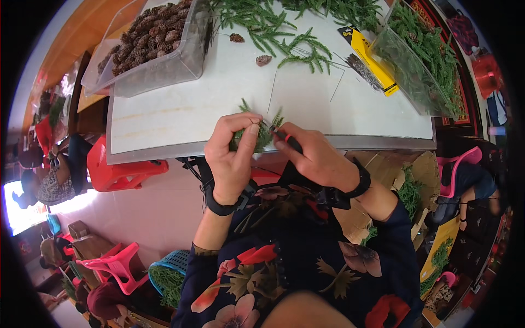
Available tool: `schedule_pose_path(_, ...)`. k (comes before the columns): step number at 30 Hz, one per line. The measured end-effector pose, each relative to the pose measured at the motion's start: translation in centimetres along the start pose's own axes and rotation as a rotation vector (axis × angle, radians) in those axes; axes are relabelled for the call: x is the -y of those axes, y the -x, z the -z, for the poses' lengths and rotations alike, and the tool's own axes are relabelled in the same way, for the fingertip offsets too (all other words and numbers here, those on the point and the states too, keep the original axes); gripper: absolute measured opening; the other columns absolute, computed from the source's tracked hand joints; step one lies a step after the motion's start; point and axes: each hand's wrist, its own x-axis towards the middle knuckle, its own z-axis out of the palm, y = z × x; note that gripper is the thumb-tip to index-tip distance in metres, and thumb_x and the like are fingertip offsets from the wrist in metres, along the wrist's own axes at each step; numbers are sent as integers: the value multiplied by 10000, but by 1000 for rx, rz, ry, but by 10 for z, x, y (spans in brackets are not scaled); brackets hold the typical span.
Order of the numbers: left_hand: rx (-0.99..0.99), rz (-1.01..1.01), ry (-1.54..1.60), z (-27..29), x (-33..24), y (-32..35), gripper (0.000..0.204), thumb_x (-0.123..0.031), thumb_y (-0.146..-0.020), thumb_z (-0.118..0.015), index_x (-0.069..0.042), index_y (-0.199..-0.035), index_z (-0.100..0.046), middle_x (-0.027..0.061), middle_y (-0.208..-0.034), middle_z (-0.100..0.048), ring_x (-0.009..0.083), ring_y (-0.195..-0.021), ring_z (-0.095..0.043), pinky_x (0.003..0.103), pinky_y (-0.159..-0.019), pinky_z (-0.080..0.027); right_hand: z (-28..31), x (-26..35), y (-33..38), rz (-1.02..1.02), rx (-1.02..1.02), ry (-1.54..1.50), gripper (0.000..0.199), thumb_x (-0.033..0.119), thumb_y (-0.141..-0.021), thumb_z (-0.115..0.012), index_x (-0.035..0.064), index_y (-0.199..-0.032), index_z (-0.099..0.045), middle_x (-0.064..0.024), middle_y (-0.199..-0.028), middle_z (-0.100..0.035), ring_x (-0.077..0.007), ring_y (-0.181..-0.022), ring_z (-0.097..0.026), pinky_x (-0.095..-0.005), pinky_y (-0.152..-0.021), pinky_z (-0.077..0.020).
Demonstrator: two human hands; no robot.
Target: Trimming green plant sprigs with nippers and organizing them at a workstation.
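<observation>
My left hand (232, 156) pinches a small bunch of green artificial pine sprigs (261, 134) just over the near edge of the white table (180, 117). My right hand (314, 156) is closed around a dark tool with a red tip (287, 139) that touches the bunch from the right. Both wrists wear black bands. Two thin metal wires (272, 93) lie on the table just beyond the sprigs.
A clear bin of pine cones (150, 44) stands at the back left. Another clear bin of green sprigs (424, 65) stands at the right, with a yellow package (369, 57) beside it. Loose sprigs (284, 27) and two cones lie behind. Red stools and seated people are around.
</observation>
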Motion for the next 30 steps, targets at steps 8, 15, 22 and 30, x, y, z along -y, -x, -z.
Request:
schedule_pose_path(8, 256, 632, 683, 15, 8, -4, 53, -56, -888, -597, -3, -889, -603, 98, -897, -649, 154, -855, -589, 267, -802, -460, 48, -15, -13, 290, 51, 206, 367, 52, -822, -619, 36, -1172, -511, -134, -1003, -561, -314, -891, -575, -352, -782, -479)
schedule_pose_path(15, 321, 707, 977, 20, 13, -6, 54, -48, -897, -572, -23, -917, -616, 108, -885, -663, 171, -840, -603, 278, -787, -472, 61, -19, -28, 454, 146, 322, 486, -29, -720, -608, 55, -1188, -503, -102, -1048, -551, -316, -984, -553, -371, -827, -482)
schedule_pose_path(22, 452, 791, 1075, 22, 17, -3, 81, -91, -870, -578, -9, -865, -576, 125, -800, -597, 152, -732, -542, 255, -666, -459, 64, -13, -39, 544, 251, 317, 504, -22, -670, -636, 59, -1154, -525, -105, -1041, -556, -316, -983, -555, -365, -823, -482)
schedule_pose_path(30, 398, 879, 998, 25, 16, -6, 58, -69, -889, -574, -12, -889, -587, 133, -824, -624, 151, -729, -578, 216, -667, -468, 67, -6, -37, 493, 216, 349, 365, 4, -695, -628, 42, -1053, -566, -117, -925, -579, -337, -831, -582, -384, -699, -485)
